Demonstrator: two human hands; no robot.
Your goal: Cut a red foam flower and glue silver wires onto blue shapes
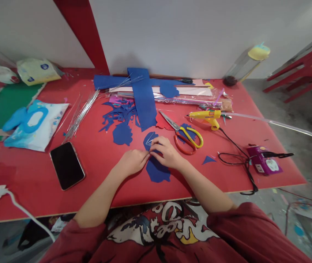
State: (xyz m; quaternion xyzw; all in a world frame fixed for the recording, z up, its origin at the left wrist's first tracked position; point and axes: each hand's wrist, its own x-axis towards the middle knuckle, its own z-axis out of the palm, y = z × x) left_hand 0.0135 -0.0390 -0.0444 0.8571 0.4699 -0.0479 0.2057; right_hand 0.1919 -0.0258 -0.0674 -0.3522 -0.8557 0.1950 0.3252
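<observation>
Between both hands is a blue cutout (147,138) with scalloped edges, bearing thin pale wires that fan out across its face. My left hand (134,161) is closed, its fingertips pinching the cutout's lower end. Closed too, my right hand (166,152) grips the same piece from the other side by the wires' base. Just below my fingers, a larger blue cutout (158,171) lies flat on the red table (98,182). Another blue cutout (122,134) rests up and to the left. Scissors (184,133) with red and yellow handles lie right of my right hand, partly over another blue piece.
A yellow glue gun (205,115) with a clear stick and black cord lies right. Blue sheet strips (143,98), scraps (121,115) and a wire bundle (83,113) sit behind. Left are a phone (67,165) and wipes pack (39,124); a bottle (245,65) stands far right.
</observation>
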